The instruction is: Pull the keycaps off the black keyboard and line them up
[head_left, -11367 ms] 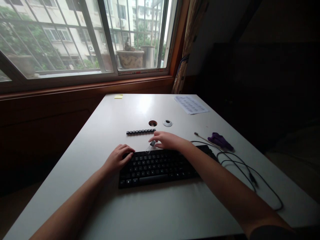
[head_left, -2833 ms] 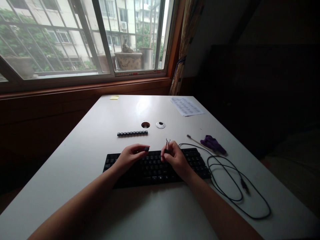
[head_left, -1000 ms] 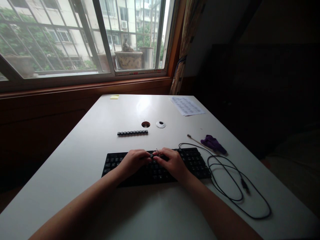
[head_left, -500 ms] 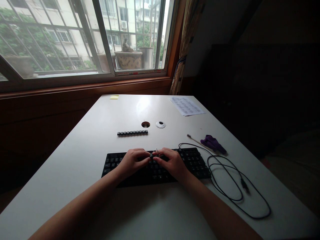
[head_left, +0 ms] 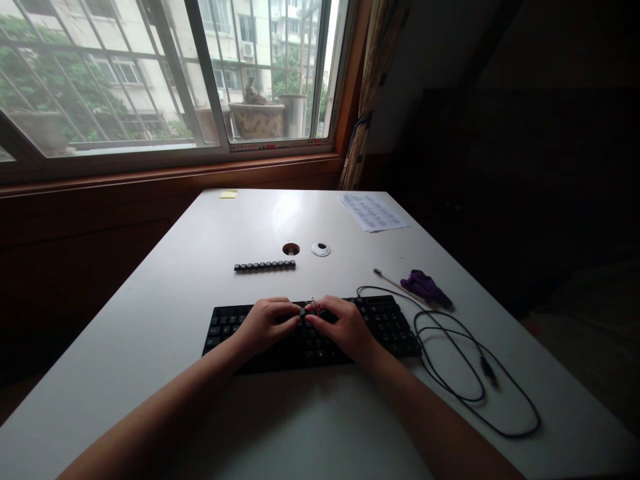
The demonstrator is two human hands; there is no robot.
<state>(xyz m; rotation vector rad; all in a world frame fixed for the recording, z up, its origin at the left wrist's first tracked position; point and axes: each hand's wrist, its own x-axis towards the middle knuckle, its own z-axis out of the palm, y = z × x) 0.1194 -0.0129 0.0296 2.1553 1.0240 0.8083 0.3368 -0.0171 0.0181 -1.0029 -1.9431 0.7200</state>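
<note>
A black keyboard (head_left: 390,323) lies on the table in front of me, and both hands are over its middle. My left hand (head_left: 270,321) is closed, its thumb and forefinger pinching a small black keycap (head_left: 303,313). Close beside it, my right hand (head_left: 345,323) is also closed, its fingertips around a small, thin, shiny wire-like tool (head_left: 313,304) that sticks up a little. The tool's exact kind is too small to tell. Behind the keyboard stands a straight row of black keycaps (head_left: 265,265).
To the right lie a looped black cable (head_left: 467,400) with a USB plug (head_left: 487,368), a thin brush (head_left: 400,287) and a crumpled purple cloth (head_left: 427,288). Farther back are a round hole (head_left: 291,249), its white cover (head_left: 321,249), printed papers (head_left: 375,213) and a yellow note (head_left: 229,194).
</note>
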